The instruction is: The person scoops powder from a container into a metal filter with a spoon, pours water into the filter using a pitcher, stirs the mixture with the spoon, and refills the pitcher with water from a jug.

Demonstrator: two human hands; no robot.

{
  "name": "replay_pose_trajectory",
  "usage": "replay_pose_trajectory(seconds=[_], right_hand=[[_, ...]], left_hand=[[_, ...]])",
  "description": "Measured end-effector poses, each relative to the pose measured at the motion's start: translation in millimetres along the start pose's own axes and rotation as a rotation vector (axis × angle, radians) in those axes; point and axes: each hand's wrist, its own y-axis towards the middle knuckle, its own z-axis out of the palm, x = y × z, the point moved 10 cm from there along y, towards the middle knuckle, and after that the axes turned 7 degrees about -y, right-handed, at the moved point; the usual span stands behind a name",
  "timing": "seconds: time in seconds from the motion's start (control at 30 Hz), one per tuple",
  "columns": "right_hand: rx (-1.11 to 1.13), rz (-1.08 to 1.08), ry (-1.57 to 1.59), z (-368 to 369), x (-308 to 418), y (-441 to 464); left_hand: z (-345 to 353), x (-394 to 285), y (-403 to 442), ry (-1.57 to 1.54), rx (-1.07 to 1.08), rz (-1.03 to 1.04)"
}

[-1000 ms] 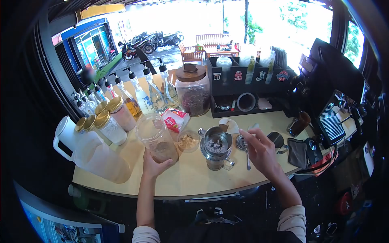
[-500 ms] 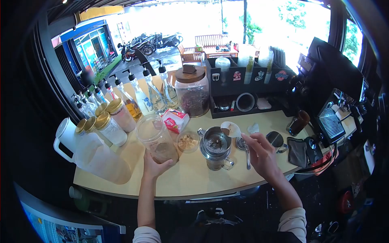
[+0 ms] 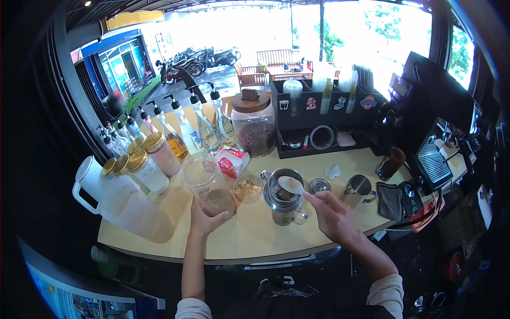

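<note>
Fingers of the right hand (image 3: 334,218) are clamped on the thin end of a pale scoop (image 3: 291,185) in the head view. The scoop has swung left from beside the rim of the metal cup (image 3: 281,206) and is now over its open mouth, its pale surface showing where brown powder was visible in the bowl a moment ago. Dark brown stuff lies inside the cup beneath it and looks fuller than before, so I judge that much or all of the scoopful has gone in. Whether any clings to the hidden side of the scoop, I cannot tell.

The cup sits on top of a glass mug (image 3: 282,219), whose handle points to the right, on the worktop (image 3: 249,239). The pair stands upright and has hardly moved.

The left hand (image 3: 210,220) still grips the low, near side of a clear jar (image 3: 207,183); its thumb lies against the wall, and the other fingers are mostly hidden behind it. The jar is open, with brown powder low inside, left of the cup.

Between jar and cup lies a round clear dish (image 3: 248,189) with light brown bits. Just right of the cup is a small round metal piece (image 3: 320,186), and farther right stands a metal pitcher (image 3: 356,191).
</note>
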Motion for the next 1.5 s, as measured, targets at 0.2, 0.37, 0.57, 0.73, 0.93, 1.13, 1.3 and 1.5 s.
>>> replay_pose_trajectory(seconds=[0.2,0.37,0.57,0.73,0.93,1.13,1.3,1.5], right_hand=[[0.040,-0.016,-0.022,-0.5,-0.8,-3.6],[0.002,-0.076,-0.049,-6.1,5.2,-1.3],[-0.059,-0.063,0.026,-22.0,22.4,33.8],[-0.080,-0.368,-0.112,-17.1,77.1,90.1],[-0.090,-0.628,-0.355,41.1,137.8,156.2],[0.155,-0.739,-0.596,125.5,166.5,183.1],[0.093,-0.778,-0.392,117.7,152.9,172.0],[0.050,-0.523,0.084,21.9,94.4,124.5]], left_hand=[[1.2,14.7,-2.7,-0.038,0.030,-0.120],[2.0,12.1,-3.0,-0.053,0.013,-0.134],[-1.8,5.7,-3.8,-0.154,-0.031,-0.117],[-4.8,13.7,-6.1,0.013,0.036,-0.159],[-12.4,26.6,-5.5,0.048,0.053,-0.106],[-19.0,25.6,-4.8,0.053,0.010,-0.063],[-19.8,30.4,-5.1,0.079,0.027,-0.062],[-21.0,2.0,-7.2,0.036,-0.073,-0.014]])
